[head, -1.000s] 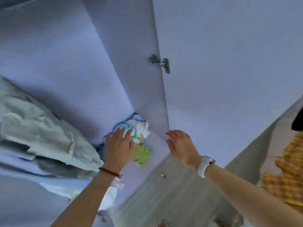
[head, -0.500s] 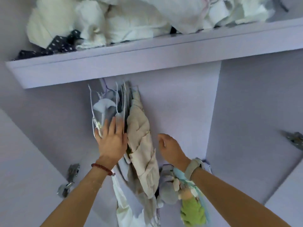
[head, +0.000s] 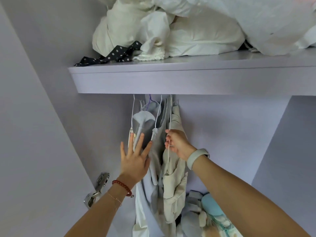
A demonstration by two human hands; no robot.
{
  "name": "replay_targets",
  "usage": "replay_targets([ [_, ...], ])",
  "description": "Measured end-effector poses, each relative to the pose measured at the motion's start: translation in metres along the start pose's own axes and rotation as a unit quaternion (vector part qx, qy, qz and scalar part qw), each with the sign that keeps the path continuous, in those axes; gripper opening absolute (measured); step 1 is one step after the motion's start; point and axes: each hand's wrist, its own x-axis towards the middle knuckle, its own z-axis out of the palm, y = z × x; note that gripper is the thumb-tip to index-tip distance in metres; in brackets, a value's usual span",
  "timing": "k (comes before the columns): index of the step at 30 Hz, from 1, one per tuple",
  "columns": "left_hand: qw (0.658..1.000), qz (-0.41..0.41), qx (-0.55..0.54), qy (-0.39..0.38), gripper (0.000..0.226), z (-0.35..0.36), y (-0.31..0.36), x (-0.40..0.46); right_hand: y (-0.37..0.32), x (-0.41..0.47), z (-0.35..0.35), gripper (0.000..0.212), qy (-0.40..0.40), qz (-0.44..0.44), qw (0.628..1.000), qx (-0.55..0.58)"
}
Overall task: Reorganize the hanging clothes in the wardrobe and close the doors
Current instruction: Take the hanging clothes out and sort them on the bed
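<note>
Beige and pale-grey hanging clothes fill the lower centre, bunched together under the shelf. Left hand, fingers straight and spread, presses flat on the grey garments at the left of the bunch. Right hand pinches the white wire hanger of the beige garment. To do this step well, the left hand should probably hold the grey group back while the right slides its hanger along, hook kept on the rail, which is hidden. Compared with half a second ago, the right hand has risen from below the beige garment to its hanger, and the view has tilted up. Farther up, white bedding is heaped on the shelf.
</note>
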Motion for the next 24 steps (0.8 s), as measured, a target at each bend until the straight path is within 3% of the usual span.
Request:
replay_targets([
  [5, 0.997, 0.007, 0.051, 0.06, 0.052, -0.003, 0.007, 0.002, -0.002, 0.011, -0.02, 0.018, 0.074, -0.104, 0.985, -0.112],
  [11, 0.997, 0.017, 0.015, 0.077, 0.05, -0.005, 0.024, 0.011, -0.012, 0.01, -0.028, 0.026, 0.158, -0.175, 0.948, -0.212],
  [19, 0.997, 0.019, -0.013, 0.074, 0.039, -0.008, 0.04, 0.016, -0.036, -0.01, -0.051, 0.029, 0.217, -0.31, 0.909, -0.177],
  [24, 0.991, 0.008, -0.071, 0.114, 0.041, -0.012, 0.06, 0.023, -0.009, -0.031, -0.081, 0.025, 0.201, -0.315, 0.912, -0.171],
])
